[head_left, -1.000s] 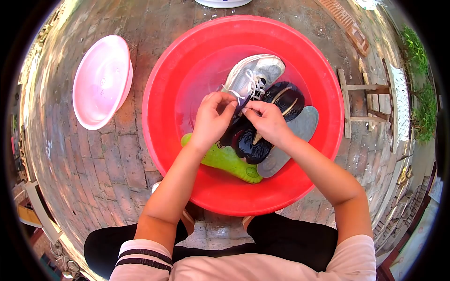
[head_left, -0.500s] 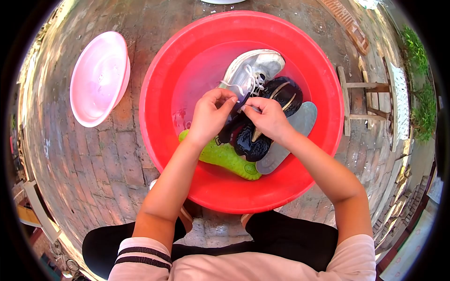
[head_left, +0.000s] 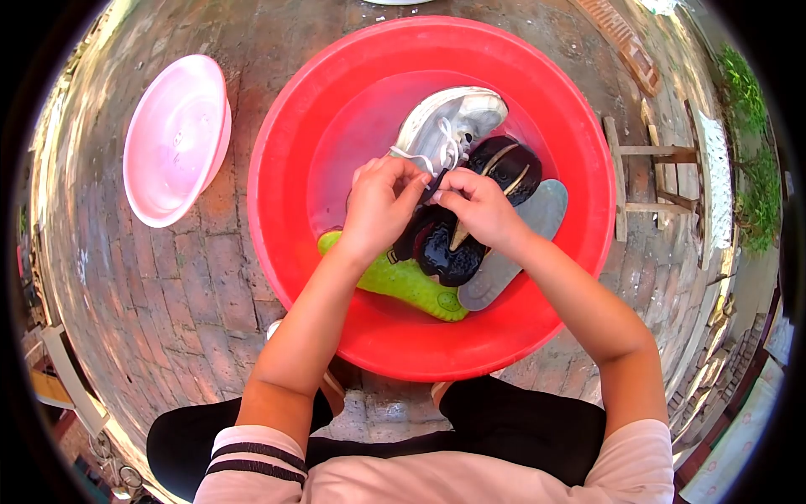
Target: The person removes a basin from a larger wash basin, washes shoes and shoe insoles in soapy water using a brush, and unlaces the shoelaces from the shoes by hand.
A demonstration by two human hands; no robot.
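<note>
A grey and white shoe (head_left: 428, 126) with white laces lies in a large red basin (head_left: 290, 160). Pinched at the dark-blue edge of this shoe is my left hand (head_left: 384, 202), thumb against fingers. From the other side my right hand (head_left: 478, 206) pinches the same dark edge, close to the left fingertips. Just what lies between the fingertips is partly hidden. Beneath and beside my hands are a wet black shoe (head_left: 449, 256), a green insole (head_left: 403, 284) and a grey insole (head_left: 537, 220).
A pink bowl (head_left: 178, 139) stands on the brick floor to the left. On the right is a wooden stool (head_left: 663, 155) lying on its side, with a wooden washboard (head_left: 617, 38) farther back. A white container's edge shows at the top.
The basin and bowl sit slightly higher in view than before. Both hands keep their pinch on the shoe's dark edge, with only small finger shifts.
</note>
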